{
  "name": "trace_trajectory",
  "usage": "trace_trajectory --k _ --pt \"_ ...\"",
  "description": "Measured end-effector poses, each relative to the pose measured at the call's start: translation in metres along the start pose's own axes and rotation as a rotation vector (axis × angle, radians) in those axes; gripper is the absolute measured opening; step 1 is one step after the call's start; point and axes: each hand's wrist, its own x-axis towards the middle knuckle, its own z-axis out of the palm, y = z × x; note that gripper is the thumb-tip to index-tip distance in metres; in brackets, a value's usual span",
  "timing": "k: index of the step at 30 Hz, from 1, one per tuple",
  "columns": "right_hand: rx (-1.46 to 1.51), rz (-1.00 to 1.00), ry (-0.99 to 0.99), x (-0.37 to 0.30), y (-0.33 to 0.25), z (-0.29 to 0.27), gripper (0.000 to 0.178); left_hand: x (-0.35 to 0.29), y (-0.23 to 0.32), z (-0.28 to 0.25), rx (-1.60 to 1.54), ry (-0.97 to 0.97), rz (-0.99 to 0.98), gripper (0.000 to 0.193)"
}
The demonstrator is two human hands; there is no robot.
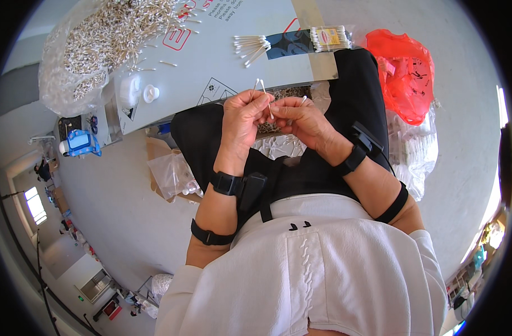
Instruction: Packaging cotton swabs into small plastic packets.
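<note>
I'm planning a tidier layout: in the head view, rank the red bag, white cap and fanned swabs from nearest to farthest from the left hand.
1. Fanned swabs: just beyond the left hand.
2. White cap: off to its left.
3. Red bag: far to its right.

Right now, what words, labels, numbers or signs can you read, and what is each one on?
Grey board: partly legible red lettering and dark print, cut off at the picture's top; I won't copy the wording. Also black line symbols.
Swab pack: yellow label, print too small to read.
Red bag: dark markings, too creased to read.
Green sign at lower left: too small to read.
</note>
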Motion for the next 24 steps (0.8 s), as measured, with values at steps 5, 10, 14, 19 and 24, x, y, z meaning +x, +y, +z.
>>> trace_trajectory --k 5,10,14,19,24 --pt "-0.057 -0.111 0.066 0.003 -0.004 -0.004 0.007 0.001 -0.002 -0.004 -0.042 -0.08 -0.007 0.014" --pt "0.002 -0.259 0.005 0.004 -0.009 -0.007 0.013 0.0 -0.002 -0.001 -0.04 -0.127 -0.057 0.013" --pt "-0.042 -0.269 0.048 0.001 -0.011 -0.001 0.015 -0.002 -0.002 0.0 -0.055 -0.149 -0.09 0.011" --pt "-0.049 -0.287 0.018 0.003 -0.01 -0.004 0.015 -0.001 -0.003 -0.002 -0.046 -0.174 -0.104 0.011" --pt "-0.05 -0.273 0.037 0.001 -0.012 -0.001 0.013 -0.002 -0.002 -0.001 -0.049 -0.18 -0.119 0.01"
